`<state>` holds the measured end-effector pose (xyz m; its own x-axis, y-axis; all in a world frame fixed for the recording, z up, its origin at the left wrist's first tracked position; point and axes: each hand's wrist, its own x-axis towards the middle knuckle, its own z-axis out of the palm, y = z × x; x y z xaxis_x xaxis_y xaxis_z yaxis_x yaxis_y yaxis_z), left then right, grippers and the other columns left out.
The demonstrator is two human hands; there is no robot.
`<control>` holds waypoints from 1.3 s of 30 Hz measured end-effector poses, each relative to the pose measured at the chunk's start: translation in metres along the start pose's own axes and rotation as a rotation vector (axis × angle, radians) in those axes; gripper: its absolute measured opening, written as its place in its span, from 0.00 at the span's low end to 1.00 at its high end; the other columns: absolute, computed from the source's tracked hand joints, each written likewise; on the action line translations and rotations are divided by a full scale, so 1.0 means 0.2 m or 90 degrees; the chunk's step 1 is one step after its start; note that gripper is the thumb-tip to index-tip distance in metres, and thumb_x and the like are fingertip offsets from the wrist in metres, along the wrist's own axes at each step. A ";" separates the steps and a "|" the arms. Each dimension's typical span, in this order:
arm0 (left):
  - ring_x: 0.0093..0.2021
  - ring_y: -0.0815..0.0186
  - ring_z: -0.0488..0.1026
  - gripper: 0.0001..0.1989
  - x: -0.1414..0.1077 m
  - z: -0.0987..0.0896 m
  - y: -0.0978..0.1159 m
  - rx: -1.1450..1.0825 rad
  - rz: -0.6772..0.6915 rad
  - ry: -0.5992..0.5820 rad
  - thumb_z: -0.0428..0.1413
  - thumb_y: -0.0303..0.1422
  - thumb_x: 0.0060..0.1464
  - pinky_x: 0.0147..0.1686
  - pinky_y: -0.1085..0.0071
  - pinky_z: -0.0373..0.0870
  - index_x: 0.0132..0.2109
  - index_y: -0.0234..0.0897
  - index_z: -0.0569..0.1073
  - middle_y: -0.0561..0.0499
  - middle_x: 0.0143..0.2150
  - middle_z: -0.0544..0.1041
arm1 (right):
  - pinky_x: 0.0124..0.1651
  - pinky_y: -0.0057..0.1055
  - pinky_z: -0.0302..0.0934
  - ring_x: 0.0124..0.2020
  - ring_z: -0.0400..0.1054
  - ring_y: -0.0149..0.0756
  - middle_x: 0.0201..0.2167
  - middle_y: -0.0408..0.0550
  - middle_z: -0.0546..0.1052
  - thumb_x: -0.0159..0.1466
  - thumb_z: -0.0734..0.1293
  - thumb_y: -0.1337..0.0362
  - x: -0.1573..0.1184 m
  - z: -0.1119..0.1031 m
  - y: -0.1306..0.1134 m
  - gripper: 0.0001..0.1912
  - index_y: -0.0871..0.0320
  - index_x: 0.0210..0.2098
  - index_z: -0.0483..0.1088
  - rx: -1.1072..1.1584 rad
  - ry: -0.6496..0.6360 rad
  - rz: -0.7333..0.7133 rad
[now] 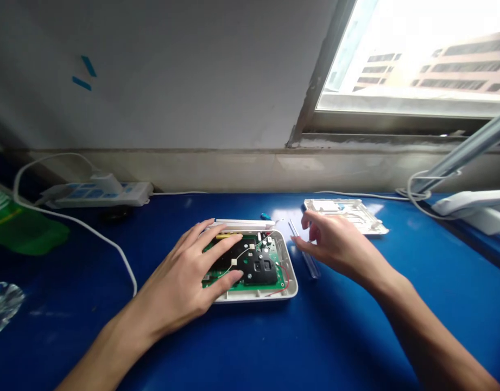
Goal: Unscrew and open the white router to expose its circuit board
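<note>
A white plastic housing [291,290] lies open on the blue table, with a green circuit board [279,278] and a black plate [260,266] inside. Thin white and red wires cross the board. My left hand [192,263] rests over the left part of the housing, fingers spread. To the right of the housing, my right hand [335,239] is held above a screwdriver [310,263] with a clear handle. Its thumb and index finger are apart, near the metal shaft; whether they touch it is unclear. The other fingers are curled.
Behind my right hand lies a white plastic cover [372,220]. A small blue item [265,216] is behind the housing. At the left are a power strip [138,193], a white cable [111,243], a green bottle [25,231] and crumpled foil [4,304]. A metal arm [457,155] stands right.
</note>
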<state>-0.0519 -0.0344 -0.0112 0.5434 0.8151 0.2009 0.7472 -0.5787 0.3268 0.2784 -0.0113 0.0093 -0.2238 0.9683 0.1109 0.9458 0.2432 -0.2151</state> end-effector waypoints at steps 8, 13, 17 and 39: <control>0.78 0.38 0.50 0.45 0.03 0.04 0.05 0.035 0.034 -0.052 0.62 0.63 0.56 0.74 0.31 0.47 0.75 0.59 0.60 0.48 0.79 0.57 | 0.29 0.31 0.60 0.25 0.71 0.37 0.26 0.42 0.78 0.64 0.68 0.61 -0.03 0.02 0.00 0.06 0.52 0.38 0.66 0.134 -0.089 0.020; 0.77 0.40 0.54 0.44 0.03 0.03 0.07 0.036 0.041 -0.033 0.63 0.62 0.56 0.74 0.33 0.49 0.74 0.55 0.63 0.46 0.77 0.61 | 0.26 0.29 0.57 0.21 0.68 0.33 0.22 0.38 0.76 0.61 0.67 0.65 -0.04 0.01 -0.02 0.06 0.52 0.37 0.66 0.199 -0.132 0.005; 0.77 0.41 0.54 0.45 0.04 0.02 0.07 0.029 0.036 -0.031 0.63 0.63 0.55 0.75 0.34 0.49 0.74 0.54 0.64 0.45 0.76 0.62 | 0.24 0.27 0.57 0.21 0.66 0.31 0.20 0.36 0.75 0.62 0.69 0.64 -0.05 0.00 -0.03 0.06 0.52 0.38 0.67 0.300 -0.146 -0.009; 0.77 0.40 0.54 0.46 0.03 0.05 0.06 0.049 0.003 -0.025 0.63 0.62 0.55 0.73 0.37 0.56 0.75 0.53 0.63 0.48 0.77 0.61 | 0.30 0.26 0.71 0.33 0.83 0.40 0.35 0.45 0.81 0.64 0.77 0.51 -0.05 -0.05 -0.01 0.15 0.53 0.44 0.78 0.552 -0.058 -0.008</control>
<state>-0.0357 -0.0372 -0.0150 0.5600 0.8117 0.1658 0.7711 -0.5839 0.2540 0.2810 -0.0219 0.0174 -0.2862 0.9569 0.0488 0.4380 0.1759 -0.8816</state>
